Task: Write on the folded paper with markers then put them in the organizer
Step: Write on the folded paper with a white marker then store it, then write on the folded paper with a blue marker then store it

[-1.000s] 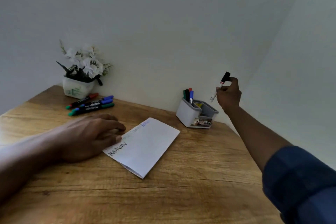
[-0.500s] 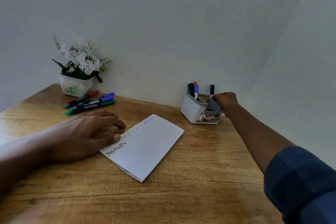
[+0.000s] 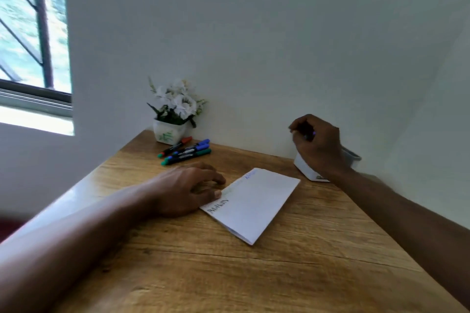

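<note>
A folded white paper [image 3: 256,201] lies in the middle of the wooden table [image 3: 292,274], with handwriting along its left edge. My left hand [image 3: 183,188] rests flat beside it, fingers apart, thumb tip touching that edge. My right hand [image 3: 318,145] hovers with curled fingers over the white and grey organizer [image 3: 305,169] at the back right and hides most of it. A blue marker cap [image 3: 314,133] shows between the fingers; whether the hand grips it is unclear. Several markers [image 3: 187,151], red, blue and green, lie at the back left.
A white pot of white flowers [image 3: 169,132] stands in the back left corner against the wall, just behind the loose markers. A window [image 3: 30,33] is at the far left. The table's left edge runs close to my left forearm.
My right hand brought a black marker down into the organizer, then shifted left over the markers standing in it. The view has swung left. My left hand and the paper stayed put.
</note>
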